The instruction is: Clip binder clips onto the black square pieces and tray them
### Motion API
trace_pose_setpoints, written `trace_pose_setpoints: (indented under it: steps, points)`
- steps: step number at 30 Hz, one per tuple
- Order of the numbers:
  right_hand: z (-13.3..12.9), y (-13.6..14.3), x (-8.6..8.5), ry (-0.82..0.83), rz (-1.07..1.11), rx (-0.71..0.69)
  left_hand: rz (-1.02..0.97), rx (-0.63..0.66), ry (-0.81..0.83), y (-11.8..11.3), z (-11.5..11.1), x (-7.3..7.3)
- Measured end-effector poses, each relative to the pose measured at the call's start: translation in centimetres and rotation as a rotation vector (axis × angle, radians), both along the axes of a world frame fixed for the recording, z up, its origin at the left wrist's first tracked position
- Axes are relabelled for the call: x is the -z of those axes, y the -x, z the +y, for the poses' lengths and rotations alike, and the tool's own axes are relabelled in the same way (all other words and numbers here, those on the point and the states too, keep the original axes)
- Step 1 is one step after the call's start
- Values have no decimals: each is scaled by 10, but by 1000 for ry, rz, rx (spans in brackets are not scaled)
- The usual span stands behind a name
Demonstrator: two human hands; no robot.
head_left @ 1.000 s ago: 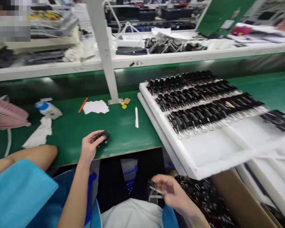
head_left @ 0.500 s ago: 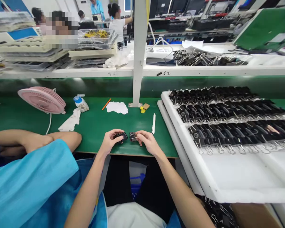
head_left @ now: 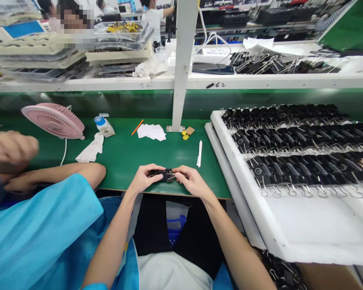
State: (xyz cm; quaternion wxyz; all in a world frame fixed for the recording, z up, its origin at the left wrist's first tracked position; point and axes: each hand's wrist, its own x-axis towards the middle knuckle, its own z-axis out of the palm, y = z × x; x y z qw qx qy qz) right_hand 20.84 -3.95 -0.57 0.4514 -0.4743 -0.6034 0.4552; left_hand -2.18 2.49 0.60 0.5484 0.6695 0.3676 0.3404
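Near the front edge of the green table, my left hand [head_left: 145, 177] is closed on a small black part [head_left: 157, 174], thumb on top. My right hand [head_left: 189, 179] pinches the wire handles of a black binder clip [head_left: 169, 175]. The clip meets the right end of the black part, between both hands. Whether the clip's jaws are around the part is too small to tell.
A white foam tray [head_left: 305, 225] with rows of black clipped parts is at the right. A white pen [head_left: 199, 154], paper scraps [head_left: 151, 131], a bottle [head_left: 104, 126] and a pink fan [head_left: 53, 121] lie beyond. A co-worker's arm [head_left: 84, 173] rests at the left.
My hands have come together, bringing the binder clip against the black part; before, a gap separated them. The co-worker's hand at the left has risen. The view has shifted slightly.
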Motion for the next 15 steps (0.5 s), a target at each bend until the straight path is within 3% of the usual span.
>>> trace_pose_setpoints:
  steps: [10,15]
  points:
    - [2,4,1,5,7,50,84,9,-82,-1,2,-5]
    - [-1,24,-19,67,73,69,109,12,-39,4,2,-9]
